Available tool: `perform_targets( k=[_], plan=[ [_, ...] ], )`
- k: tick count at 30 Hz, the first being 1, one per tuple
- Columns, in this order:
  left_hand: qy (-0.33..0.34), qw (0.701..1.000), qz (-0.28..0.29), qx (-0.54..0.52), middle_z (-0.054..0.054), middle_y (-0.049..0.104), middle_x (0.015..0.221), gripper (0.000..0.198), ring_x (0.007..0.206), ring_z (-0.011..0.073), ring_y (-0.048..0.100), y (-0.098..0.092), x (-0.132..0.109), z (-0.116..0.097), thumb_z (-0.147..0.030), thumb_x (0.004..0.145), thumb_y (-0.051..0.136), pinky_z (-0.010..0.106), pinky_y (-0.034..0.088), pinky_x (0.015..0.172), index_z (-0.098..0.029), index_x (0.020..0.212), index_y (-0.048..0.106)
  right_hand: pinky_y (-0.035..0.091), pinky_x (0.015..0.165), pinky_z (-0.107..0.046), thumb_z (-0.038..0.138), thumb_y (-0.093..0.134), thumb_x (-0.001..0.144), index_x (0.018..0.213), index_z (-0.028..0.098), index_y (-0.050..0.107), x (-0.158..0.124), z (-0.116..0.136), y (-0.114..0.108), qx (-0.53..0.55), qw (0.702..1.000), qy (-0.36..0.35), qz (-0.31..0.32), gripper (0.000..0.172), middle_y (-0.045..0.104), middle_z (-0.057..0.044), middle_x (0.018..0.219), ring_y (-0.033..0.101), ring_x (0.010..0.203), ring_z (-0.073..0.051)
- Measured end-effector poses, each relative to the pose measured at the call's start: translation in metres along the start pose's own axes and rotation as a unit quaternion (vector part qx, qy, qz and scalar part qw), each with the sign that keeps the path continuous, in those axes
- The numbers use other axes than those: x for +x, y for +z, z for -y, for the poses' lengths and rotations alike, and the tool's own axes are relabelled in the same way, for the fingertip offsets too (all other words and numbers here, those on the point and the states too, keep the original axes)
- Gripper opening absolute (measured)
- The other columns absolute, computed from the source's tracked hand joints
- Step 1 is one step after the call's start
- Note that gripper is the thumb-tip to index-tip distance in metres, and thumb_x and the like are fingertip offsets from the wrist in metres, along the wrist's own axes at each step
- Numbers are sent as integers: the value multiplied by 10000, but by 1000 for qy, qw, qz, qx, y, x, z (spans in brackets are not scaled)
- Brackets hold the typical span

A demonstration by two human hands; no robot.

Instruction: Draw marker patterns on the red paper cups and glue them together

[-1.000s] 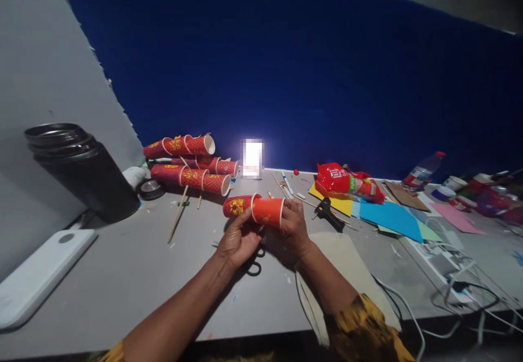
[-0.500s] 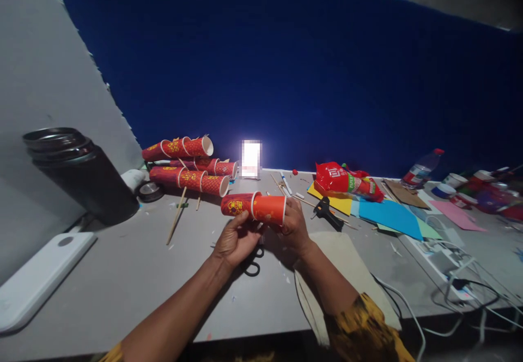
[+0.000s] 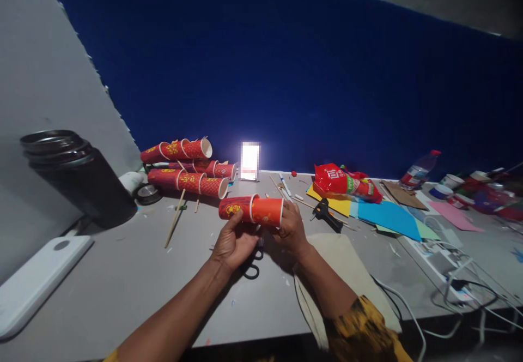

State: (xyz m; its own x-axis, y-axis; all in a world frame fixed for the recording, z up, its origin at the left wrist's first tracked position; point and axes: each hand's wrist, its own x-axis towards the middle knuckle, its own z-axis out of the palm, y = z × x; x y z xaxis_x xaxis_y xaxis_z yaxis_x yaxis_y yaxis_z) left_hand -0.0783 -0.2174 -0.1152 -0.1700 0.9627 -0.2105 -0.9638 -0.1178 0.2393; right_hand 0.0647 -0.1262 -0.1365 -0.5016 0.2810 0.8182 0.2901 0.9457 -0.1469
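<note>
Two red paper cups are joined end to end, lying sideways just above the grey table. My left hand grips the left cup from below, thumb on its patterned side. My right hand is closed round the right, plainer orange-red cup near its open white rim. Black scissors lie on the table under my hands, partly hidden.
Rows of joined red cups are stacked at the back left, with wooden sticks beside them. A black flask, a white device, a glue gun, coloured paper, a red bag and cables surround the work spot.
The joined cups and both hands have shifted slightly left and tilted a little; my grip is the same.
</note>
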Motion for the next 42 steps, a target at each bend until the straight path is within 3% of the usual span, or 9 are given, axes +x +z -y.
perform_targets(
  k=[7,15,20,29,36,42],
  plan=[
    [6,1000,14,0,121,754,1214,559,1095,244,703,0,0,-6,-159,906,629,405,524,1010,-207,1458,558,441,822,-416,266,641,905,1062,234,741,1,-3,-3,-15,1000,-12,-14,189,734,-85,1016,599,936,-271],
    [16,1000,-18,4,128,768,1151,442,1039,225,719,1,0,-6,-134,947,553,387,566,957,-167,1384,612,477,839,-428,298,626,904,1050,241,751,0,0,-1,-10,999,30,0,201,760,-85,1027,619,975,-280],
    [11,1000,-26,6,130,770,1114,401,1029,235,719,3,-1,-5,-124,950,527,422,566,964,-164,1334,639,490,859,-422,247,645,894,1080,229,742,1,-3,2,-7,1000,7,-11,211,745,-90,1027,617,983,-275],
    [-2,997,-67,29,99,769,1032,517,950,220,734,2,-2,-6,60,783,534,402,596,929,-150,1234,675,513,842,-430,253,637,886,1023,222,753,4,2,-2,11,999,33,-35,183,759,-86,1005,634,951,-276],
    [0,994,-93,64,88,764,883,434,845,200,732,9,-5,-6,124,710,492,351,607,867,-119,983,726,509,843,-426,266,636,900,1021,234,757,4,1,-1,12,999,41,-23,174,760,-84,1017,642,953,-271],
    [-3,996,-58,62,81,778,957,600,839,203,726,4,-2,-6,128,664,502,352,593,871,-146,1146,732,492,847,-419,258,662,897,1028,241,756,4,5,-4,5,999,17,-33,162,761,-79,1016,637,959,-271]
  ],
)
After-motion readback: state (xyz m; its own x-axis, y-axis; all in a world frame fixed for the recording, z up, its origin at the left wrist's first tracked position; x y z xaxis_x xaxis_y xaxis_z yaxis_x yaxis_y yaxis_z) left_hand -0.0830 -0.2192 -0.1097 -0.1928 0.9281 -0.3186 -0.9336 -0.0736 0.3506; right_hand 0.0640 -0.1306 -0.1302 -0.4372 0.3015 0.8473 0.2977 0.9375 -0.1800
